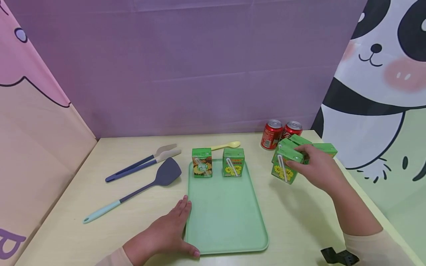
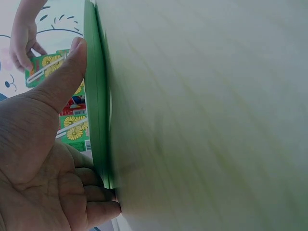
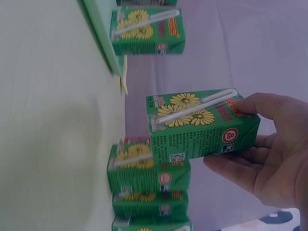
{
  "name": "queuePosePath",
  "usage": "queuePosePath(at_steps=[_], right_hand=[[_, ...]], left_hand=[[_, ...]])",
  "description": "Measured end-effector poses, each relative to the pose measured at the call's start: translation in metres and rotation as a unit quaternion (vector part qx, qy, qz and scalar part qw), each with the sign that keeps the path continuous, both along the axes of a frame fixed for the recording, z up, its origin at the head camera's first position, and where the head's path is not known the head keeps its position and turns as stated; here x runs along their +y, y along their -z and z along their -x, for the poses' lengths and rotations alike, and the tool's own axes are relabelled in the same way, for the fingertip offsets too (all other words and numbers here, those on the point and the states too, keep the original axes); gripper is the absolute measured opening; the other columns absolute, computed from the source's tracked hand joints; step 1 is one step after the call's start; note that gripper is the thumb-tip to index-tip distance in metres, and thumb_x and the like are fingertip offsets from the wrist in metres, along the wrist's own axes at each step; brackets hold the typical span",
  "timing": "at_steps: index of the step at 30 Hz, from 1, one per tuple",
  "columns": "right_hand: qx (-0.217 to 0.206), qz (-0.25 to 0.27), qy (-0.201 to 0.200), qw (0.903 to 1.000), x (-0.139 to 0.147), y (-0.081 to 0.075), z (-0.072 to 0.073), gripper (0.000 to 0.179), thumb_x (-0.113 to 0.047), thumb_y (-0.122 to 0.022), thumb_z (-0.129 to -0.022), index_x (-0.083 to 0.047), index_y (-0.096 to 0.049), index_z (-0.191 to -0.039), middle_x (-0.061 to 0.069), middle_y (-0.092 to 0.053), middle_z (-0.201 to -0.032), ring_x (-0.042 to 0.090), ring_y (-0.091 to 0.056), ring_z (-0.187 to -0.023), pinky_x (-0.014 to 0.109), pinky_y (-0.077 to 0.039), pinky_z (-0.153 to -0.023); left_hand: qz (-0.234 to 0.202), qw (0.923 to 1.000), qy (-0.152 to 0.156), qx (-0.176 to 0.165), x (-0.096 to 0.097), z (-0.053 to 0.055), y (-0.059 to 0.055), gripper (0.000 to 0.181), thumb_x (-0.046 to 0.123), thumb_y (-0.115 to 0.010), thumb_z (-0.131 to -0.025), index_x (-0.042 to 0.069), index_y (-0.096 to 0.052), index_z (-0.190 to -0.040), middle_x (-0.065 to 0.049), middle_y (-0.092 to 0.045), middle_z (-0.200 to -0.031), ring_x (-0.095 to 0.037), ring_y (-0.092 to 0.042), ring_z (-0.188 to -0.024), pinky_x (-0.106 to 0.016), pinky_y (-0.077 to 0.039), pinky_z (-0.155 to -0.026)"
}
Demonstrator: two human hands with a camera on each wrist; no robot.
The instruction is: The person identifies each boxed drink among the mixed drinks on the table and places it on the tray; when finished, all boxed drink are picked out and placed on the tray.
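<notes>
My right hand (image 1: 319, 168) pinches a green juice box (image 1: 283, 173) by its upper end, thumb on the straw side. In the right wrist view this carton (image 3: 192, 130) shows yellow flowers and a white straw, and is held off the table. Behind it stand several similar green boxes (image 1: 326, 148). On the far end of a light green tray (image 1: 226, 218) are a brown-and-green box (image 1: 202, 168) and a yellow-flowered green box (image 1: 233, 168). My left hand (image 1: 166, 232) rests at the tray's near left corner, fingers extended along its side and thumb at the front edge.
Two red drink cans (image 1: 271, 135) stand at the back right. A yellow spoon (image 1: 229, 145) lies behind the tray. To the left are a dark spatula (image 1: 168, 172) with a pale blue handle and two blue-handled utensils (image 1: 139, 164). A purple backdrop (image 1: 199, 74) rises behind the table.
</notes>
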State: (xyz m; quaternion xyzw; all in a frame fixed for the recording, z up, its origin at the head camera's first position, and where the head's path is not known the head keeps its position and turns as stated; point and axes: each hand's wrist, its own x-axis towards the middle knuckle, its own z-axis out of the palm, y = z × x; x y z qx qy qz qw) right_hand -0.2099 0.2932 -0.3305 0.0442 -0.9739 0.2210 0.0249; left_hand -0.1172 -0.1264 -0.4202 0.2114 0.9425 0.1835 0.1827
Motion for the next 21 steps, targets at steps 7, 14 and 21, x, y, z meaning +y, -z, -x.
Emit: queuePosePath(at_steps=[7, 14, 21], right_hand=[[-0.001, 0.031, -0.053, 0.9981, -0.04, 0.001, -0.002, 0.064, -0.053, -0.065, -0.089, -0.008, -0.053, -0.133, 0.015, -0.065, -0.118, 0.031, -0.06, -0.103, 0.049, -0.051, -0.082], [-0.012, 0.093, -0.12, 0.9883, -0.082, 0.008, 0.0, 0.046, -0.039, -0.07, -0.09, -0.013, -0.058, -0.126, 0.005, -0.068, -0.111, 0.024, -0.063, -0.104, 0.043, -0.056, -0.084], [-0.044, 0.098, -0.156, 0.9818, -0.122, 0.02, 0.005, 0.053, -0.039, -0.07, -0.09, -0.013, -0.055, -0.134, 0.005, -0.065, -0.119, 0.021, -0.063, -0.103, 0.039, -0.055, -0.083]], left_hand=[[-0.002, 1.0, -0.005, 0.0, 0.0, -0.001, -0.001, 0.136, 0.077, -0.075, -0.06, -0.001, -0.018, -0.155, -0.018, -0.007, -0.164, -0.034, -0.013, -0.151, -0.054, -0.034, -0.112], [0.0, 1.0, -0.006, -0.001, 0.001, -0.001, 0.0, 0.136, 0.078, -0.075, -0.059, 0.0, -0.018, -0.155, -0.017, -0.007, -0.165, -0.033, -0.013, -0.151, -0.055, -0.034, -0.112], [-0.005, 0.9999, -0.008, 0.004, 0.0, -0.001, 0.001, 0.136, 0.077, -0.076, -0.059, 0.0, -0.019, -0.155, -0.017, -0.008, -0.165, -0.033, -0.014, -0.151, -0.054, -0.034, -0.112]])
